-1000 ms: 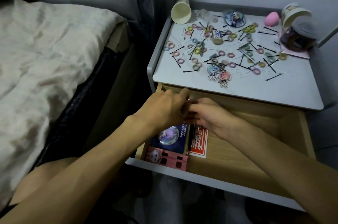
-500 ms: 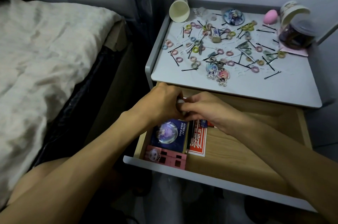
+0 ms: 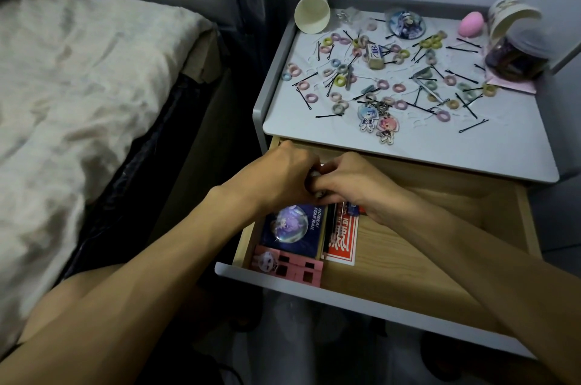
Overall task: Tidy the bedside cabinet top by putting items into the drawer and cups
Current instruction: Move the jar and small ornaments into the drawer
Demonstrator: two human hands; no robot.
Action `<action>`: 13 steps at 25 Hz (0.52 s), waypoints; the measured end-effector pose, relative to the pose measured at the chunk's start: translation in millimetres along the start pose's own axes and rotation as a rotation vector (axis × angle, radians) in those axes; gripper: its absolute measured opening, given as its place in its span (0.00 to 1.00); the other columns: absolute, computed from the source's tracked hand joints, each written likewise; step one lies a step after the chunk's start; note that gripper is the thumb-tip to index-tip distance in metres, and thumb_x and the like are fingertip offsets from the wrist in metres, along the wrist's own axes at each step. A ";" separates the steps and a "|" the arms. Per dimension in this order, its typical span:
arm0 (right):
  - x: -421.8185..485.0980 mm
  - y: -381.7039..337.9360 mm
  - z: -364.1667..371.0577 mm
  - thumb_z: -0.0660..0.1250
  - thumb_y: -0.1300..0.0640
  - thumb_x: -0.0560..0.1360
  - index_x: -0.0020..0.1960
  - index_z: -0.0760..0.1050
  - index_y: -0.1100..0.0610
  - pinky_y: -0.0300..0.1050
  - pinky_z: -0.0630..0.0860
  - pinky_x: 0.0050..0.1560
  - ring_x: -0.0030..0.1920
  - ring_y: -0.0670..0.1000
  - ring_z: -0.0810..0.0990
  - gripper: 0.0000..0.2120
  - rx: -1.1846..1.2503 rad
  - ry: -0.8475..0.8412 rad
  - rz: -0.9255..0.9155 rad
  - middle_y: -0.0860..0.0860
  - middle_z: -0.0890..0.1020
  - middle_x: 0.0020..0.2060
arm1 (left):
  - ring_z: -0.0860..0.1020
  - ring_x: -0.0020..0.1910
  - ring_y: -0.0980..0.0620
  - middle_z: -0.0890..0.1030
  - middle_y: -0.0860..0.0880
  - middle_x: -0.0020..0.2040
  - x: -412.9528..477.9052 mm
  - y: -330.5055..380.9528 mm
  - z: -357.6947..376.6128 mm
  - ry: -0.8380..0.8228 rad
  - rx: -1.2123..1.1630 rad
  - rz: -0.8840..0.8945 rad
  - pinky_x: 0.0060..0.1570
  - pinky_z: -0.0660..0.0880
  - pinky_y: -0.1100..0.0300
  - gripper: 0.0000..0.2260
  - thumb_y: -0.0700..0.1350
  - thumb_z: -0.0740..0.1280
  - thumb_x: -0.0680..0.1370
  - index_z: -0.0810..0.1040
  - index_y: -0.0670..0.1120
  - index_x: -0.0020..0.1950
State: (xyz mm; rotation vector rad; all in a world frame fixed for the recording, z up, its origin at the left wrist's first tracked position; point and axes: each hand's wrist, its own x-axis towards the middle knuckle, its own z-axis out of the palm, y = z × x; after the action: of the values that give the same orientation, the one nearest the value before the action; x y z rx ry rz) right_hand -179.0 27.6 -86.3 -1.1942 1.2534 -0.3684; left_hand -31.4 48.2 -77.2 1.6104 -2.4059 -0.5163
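While both hands meet over the back left of the open drawer [image 3: 424, 227], left hand [image 3: 279, 177] and right hand [image 3: 355, 186] curl round a small object [image 3: 318, 194], mostly hidden. Beneath lie a blue box [image 3: 292, 227] and red pack [image 3: 341, 240]. Beyond, hair ties [image 3: 339, 81] and black pins [image 3: 473, 126] litter the cabinet top [image 3: 471, 152], a tipped paper cup [image 3: 312, 12] at its rear-left corner

Dim room overall, bluish-grey cast. Brightest patch is desk [image 3: 471, 158] top: soft, even light from above, barely any shadow under hairpins [image 3: 473, 125]. Bed [image 3: 78, 86] lit softer, creases showing as grey folds. Gap between bed and desk nearly black. Back of drawer [image 3: 408, 246] shaded by desk overhang. Tiny glare spot on round badge [image 3: 290, 224]. Wide-angle bend obvious at edges, forearms ballooning toward bottom corners. Left hand [image 3: 276, 177] and right hand [image 3: 355, 186] slightly soft; small thing [image 3: 314, 183] pinched between them too smeared to identify.
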 end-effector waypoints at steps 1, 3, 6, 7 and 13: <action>0.2 -0.3 -0.6 0.73 0.69 0.69 0.43 0.79 0.64 0.49 0.83 0.49 0.43 0.57 0.85 0.05 0.005 0.002 -0.004 0.60 0.83 0.38 | 0.80 0.41 0.51 0.83 0.48 0.42 0.4 -1.0 0.5 0.006 -0.005 0.006 0.38 0.73 0.61 0.14 0.50 0.76 0.70 0.81 0.44 0.49; 0.8 0.0 -2.9 0.72 0.70 0.69 0.42 0.79 0.66 0.49 0.83 0.48 0.42 0.57 0.85 0.04 0.050 0.008 0.000 0.61 0.82 0.37 | 0.79 0.40 0.53 0.83 0.49 0.42 0.3 -2.2 0.9 0.023 -0.023 0.021 0.37 0.69 0.64 0.13 0.49 0.77 0.70 0.81 0.45 0.48; 0.0 3.0 -4.5 0.71 0.72 0.69 0.43 0.78 0.66 0.45 0.83 0.45 0.45 0.59 0.84 0.05 0.133 0.015 0.014 0.65 0.82 0.43 | 0.78 0.41 0.56 0.84 0.48 0.44 -0.4 -0.2 -1.7 0.040 -0.098 0.035 0.39 0.69 0.67 0.14 0.46 0.78 0.69 0.82 0.43 0.50; 0.4 5.1 -6.0 0.70 0.73 0.69 0.45 0.78 0.67 0.44 0.82 0.45 0.45 0.59 0.84 0.06 0.149 0.015 0.017 0.66 0.82 0.45 | 0.78 0.43 0.57 0.84 0.48 0.46 -0.7 1.3 -3.7 0.028 -0.126 0.043 0.41 0.71 0.68 0.15 0.45 0.78 0.69 0.82 0.43 0.52; -0.8 28.6 -16.3 0.80 0.54 0.64 0.54 0.81 0.55 0.45 0.82 0.48 0.44 0.48 0.84 0.20 -0.463 0.009 -0.204 0.49 0.85 0.45 | 0.80 0.51 0.49 0.81 0.46 0.55 -6.3 -17.5 -17.9 -0.019 -0.042 -0.313 0.47 0.78 0.58 0.16 0.41 0.70 0.75 0.77 0.46 0.63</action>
State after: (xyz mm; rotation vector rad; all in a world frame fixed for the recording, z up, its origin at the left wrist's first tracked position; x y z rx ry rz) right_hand -203.9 31.8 -107.5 -1.7243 1.2657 -0.2369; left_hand -7.7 44.9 -67.4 1.9827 -2.1475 -0.6309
